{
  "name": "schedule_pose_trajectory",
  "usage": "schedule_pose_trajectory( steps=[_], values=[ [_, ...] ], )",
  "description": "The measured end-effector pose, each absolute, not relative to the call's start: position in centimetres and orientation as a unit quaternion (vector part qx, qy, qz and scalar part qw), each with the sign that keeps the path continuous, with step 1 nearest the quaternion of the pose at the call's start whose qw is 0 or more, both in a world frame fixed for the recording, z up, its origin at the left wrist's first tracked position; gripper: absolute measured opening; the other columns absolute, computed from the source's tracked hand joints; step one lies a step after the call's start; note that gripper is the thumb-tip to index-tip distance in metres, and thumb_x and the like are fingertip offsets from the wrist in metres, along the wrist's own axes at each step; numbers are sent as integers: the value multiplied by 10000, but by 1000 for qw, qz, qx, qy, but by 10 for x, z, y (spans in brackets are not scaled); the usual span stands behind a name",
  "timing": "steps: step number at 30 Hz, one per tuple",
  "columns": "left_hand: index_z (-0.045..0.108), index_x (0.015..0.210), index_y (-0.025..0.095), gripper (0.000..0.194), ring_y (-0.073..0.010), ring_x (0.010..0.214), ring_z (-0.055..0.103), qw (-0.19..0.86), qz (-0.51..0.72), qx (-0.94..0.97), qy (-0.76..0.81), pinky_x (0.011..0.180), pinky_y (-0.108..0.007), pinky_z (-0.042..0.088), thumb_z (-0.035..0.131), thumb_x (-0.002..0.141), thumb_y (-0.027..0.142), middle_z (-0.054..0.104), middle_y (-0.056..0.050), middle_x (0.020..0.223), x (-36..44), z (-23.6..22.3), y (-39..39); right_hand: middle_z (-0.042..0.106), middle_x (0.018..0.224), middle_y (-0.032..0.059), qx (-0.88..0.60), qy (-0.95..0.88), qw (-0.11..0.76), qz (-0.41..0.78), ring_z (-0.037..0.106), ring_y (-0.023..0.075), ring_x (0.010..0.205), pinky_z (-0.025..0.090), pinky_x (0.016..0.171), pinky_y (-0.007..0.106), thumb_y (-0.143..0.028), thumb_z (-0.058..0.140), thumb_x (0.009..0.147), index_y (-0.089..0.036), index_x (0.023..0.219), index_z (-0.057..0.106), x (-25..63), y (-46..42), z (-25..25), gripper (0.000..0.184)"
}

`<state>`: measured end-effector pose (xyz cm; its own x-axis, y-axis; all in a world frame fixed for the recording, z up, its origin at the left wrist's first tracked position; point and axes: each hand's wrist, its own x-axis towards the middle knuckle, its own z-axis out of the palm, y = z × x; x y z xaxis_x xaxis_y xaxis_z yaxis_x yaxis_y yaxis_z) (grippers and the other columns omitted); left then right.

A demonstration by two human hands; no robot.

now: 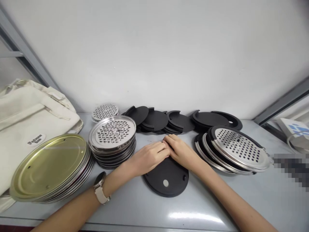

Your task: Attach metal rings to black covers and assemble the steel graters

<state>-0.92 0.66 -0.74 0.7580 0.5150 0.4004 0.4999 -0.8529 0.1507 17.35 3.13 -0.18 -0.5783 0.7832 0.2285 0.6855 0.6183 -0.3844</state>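
A round black plastic plate with one hole and small pegs lies on the grey table in front of me. My left hand and my right hand meet at its far edge, with their fingers curled down and touching each other. Both are closed on that edge; the fingertips and anything small beneath them are hidden. Left of my hands rises a stack of round metal grater plates. To the right, grater discs with black rims lean in an overlapping pile.
Black crescent-edged discs lie in a row by the wall. A stack of gold-coloured round trays stands at the left, beside a cream cloth bag. A smaller grater disc sits at the back. Grey frame posts flank the table.
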Motion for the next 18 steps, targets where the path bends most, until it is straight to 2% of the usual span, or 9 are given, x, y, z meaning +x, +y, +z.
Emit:
schedule_pose_trajectory(
  steps=[7, 11, 18],
  values=[
    [554, 899, 148, 236, -166, 820, 516, 3, 224, 938, 265, 738, -281, 433, 333, 980, 139, 542, -50, 877, -9, -3, 5, 524, 824, 47, -412, -879, 198, 135, 512, 186, 776, 433, 703, 299, -191, 356, 978, -203, 799, 437, 173, 30, -2, 197],
    [553, 934, 148, 232, -168, 872, 527, 40, 226, 935, 272, 770, -279, 448, 329, 991, 172, 547, -54, 913, -9, -5, 6, 534, 818, 46, -404, -882, 203, 134, 515, 182, 756, 433, 688, 296, -205, 352, 980, -206, 798, 439, 173, 31, -2, 202],
    [547, 981, 158, 224, -167, 906, 536, 72, 231, 928, 282, 792, -277, 459, 326, 972, 122, 549, -55, 940, -10, -7, 5, 546, 799, 44, -409, -879, 209, 130, 521, 178, 740, 427, 660, 285, -233, 354, 984, -211, 787, 459, 173, 31, -2, 225]
  ],
)
